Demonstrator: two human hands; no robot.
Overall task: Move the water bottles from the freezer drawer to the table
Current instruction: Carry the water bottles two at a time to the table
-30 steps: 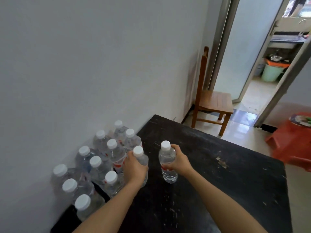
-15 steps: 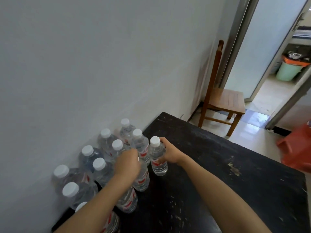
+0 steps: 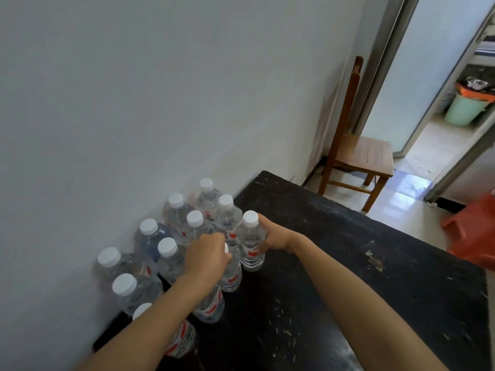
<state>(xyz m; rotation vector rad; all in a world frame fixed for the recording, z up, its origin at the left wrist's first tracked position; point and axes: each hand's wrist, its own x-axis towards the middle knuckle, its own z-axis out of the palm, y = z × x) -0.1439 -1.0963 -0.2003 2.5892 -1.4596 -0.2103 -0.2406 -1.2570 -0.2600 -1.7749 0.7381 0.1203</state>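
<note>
Behind everything runs a pale grey wall (image 3: pixel 160 103), and against its foot stands a black, scratched surface (image 3: pixel 348 263). Along the wall side it carries a huddle of clear plastic water bottles with white screw caps (image 3: pixel 176 207), all upright and packed shoulder to shoulder.

My right hand (image 3: pixel 276 238) has its fingers (image 3: pixel 264 225) curled round the shoulder of one clear red-labelled bottle with a white cap (image 3: pixel 250 245). It stands on the surface at the outer edge of the huddle, touching the bottle to its left. My left hand (image 3: pixel 206 254) is closed over the top of a second clear bottle with a red label (image 3: pixel 233 277), just nearer to me. Its cap is almost hidden under my fingers, so the grip looks to be on the neck, though I cannot see it plainly.

My left forearm lies across two more front-row bottles and covers their caps. The bottles at the wall are hemmed in by the rows in front of them.

Past the far edge of the surface, a brown wooden chair (image 3: pixel 359 153) stands against the wall beside a grey metal door frame (image 3: pixel 385 62). Through the doorway is a mint-green bin with an orange rim (image 3: pixel 464 109). An orange-red plastic stool (image 3: pixel 474 231) sits on the pale tiled floor (image 3: pixel 401 207) at the right.
</note>
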